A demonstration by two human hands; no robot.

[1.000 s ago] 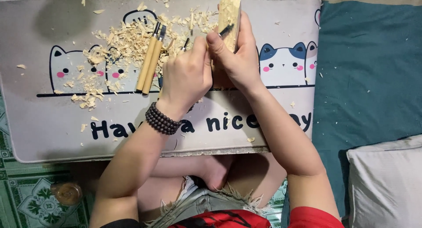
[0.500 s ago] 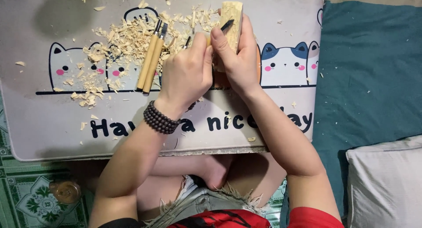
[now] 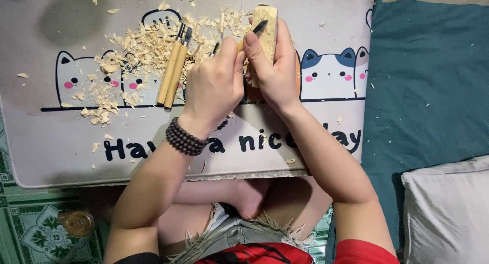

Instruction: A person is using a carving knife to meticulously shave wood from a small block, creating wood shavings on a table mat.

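Closest to the camera there's a red top and frayed denim shorts, legs crossed just below the near edge of the desk mat (image 3: 61, 152). That mat is the big landmark here: pale grey, smooth, rounded corners, cartoon cats and dark lettering printed on it. Off its near-left corner, a small round amber glass thing (image 3: 77, 222) sits on patterned green tile. To the right of the mat, teal fabric (image 3: 433, 91) with a few chips on it, and a pale grey pillow (image 3: 448, 208) nearer the camera.

Over the mat's middle, the left hand (image 3: 214, 86), with a dark beaded bracelet (image 3: 184, 137) on the wrist, is curled tight around a carving knife (image 3: 254, 31); only a bit of pale handle and the dark pointed blade poke out past the fingers. The right hand (image 3: 277, 70) is wrapped around a light wood block (image 3: 267, 24), rough-cut and squarish at the top, holding it upright near the mat's far edge. The blade tip rests against the block's face, with the right thumb pressed just behind it.

Left of the hands lie two spare tools (image 3: 173, 73) with slim round wooden handles, side by side. A heap of curly pale wood shavings (image 3: 137, 45) is spread around them toward the mat's far-left part.
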